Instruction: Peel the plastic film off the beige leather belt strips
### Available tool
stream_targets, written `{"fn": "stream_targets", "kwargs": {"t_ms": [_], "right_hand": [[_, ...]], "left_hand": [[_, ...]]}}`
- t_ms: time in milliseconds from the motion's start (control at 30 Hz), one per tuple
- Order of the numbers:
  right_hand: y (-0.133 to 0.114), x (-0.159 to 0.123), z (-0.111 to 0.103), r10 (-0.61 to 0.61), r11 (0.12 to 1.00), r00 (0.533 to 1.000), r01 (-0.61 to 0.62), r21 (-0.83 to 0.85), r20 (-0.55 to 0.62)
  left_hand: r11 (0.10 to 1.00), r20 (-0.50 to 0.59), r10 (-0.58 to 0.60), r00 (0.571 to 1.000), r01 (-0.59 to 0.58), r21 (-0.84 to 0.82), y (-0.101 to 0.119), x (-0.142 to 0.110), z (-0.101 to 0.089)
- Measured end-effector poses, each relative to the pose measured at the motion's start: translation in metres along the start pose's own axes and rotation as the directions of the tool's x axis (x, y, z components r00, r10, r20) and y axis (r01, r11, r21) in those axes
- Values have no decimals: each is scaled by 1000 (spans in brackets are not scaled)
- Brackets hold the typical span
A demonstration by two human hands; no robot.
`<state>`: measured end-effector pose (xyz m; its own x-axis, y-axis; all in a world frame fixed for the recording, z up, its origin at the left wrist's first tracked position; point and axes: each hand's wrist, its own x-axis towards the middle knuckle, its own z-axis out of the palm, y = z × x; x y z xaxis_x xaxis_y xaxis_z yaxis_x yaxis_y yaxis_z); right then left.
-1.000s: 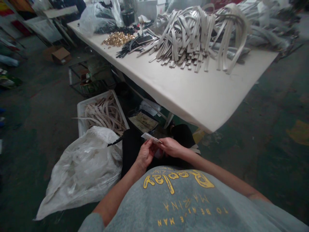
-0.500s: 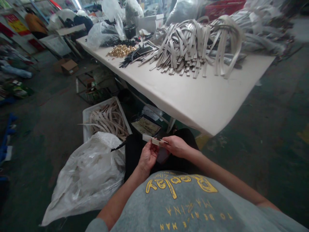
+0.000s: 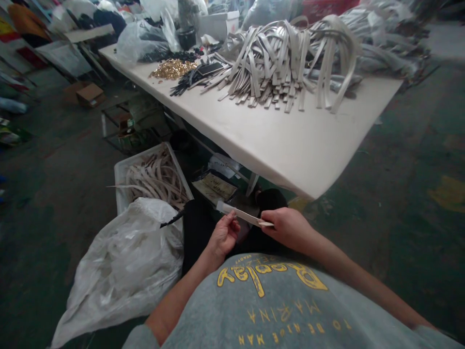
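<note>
A pale, flat strap stretches between my two hands above my lap. My left hand pinches it between thumb and fingertips near its left part. A whitish, film-like end sticks out beyond those fingers. My right hand is closed around the strap's other end, and a short light tip shows past its fingers. What lies inside the right fist is hidden. Similar silvery-beige straps lie in a large heap on the table ahead of me.
Gold metal pieces and black straps lie left of the heap. Below the table, a white crate holds loose strips. Beside my leg rests a white plastic sack. The table corner juts close to my right hand.
My right hand has moved right, away from my left, so a longer stretch of strap shows between them. The whole view has shifted slightly.
</note>
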<state>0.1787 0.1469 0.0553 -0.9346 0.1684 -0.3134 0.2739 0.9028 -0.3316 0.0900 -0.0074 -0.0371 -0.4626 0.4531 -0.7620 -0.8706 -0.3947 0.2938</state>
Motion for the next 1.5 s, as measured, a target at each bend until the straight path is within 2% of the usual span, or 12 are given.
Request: {"fn": "stream_targets", "kwargs": {"t_ms": [100, 167, 333, 433, 533, 633, 733, 833, 933, 1133, 1367, 1500], "right_hand": [[-4, 9, 9, -11, 998, 1000, 12, -57, 9], [-6, 21, 18, 20, 999, 1000, -19, -47, 16], [4, 18, 20, 7, 993, 996, -18, 115, 88], [7, 9, 17, 16, 999, 998, -18, 33, 55], [1, 19, 20, 36, 999, 999, -35, -40, 16], [-3, 29, 21, 40, 998, 998, -43, 54, 52], [1, 20, 14, 2, 993, 998, -9, 120, 59], [4, 12, 11, 22, 999, 1000, -22, 30, 6], [-3, 19, 16, 21, 1000, 1000, -21, -21, -3], [-7, 38, 19, 6, 995, 1000, -5, 101, -6], [-4, 21, 8, 64, 993, 998, -62, -102, 14], [-11, 30, 12, 34, 994, 999, -32, -103, 14]], "left_hand": [[991, 16, -131, 991, 130, 21, -10, 0, 0], [987, 34, -158, 987, 157, 34, -13, 2, 0], [997, 6, -83, 997, 83, -1, -2, 14, -3], [997, -1, -76, 997, 76, -16, 1, 17, -6], [992, 67, -125, 990, 123, 20, -5, 17, -5], [995, 66, -100, 993, 99, 27, -4, 16, -4], [999, 29, -31, 999, 32, -8, 6, 13, -3], [999, 24, -39, 999, 39, -12, 10, 9, 1], [998, 55, -64, 996, 62, 30, 8, 7, 6], [1000, 47, -18, 999, 18, -3, 8, 8, 6], [998, 6, -45, 999, 45, -36, -2, 14, 1], [995, 60, -96, 994, 95, 11, -8, 12, 3]]}}
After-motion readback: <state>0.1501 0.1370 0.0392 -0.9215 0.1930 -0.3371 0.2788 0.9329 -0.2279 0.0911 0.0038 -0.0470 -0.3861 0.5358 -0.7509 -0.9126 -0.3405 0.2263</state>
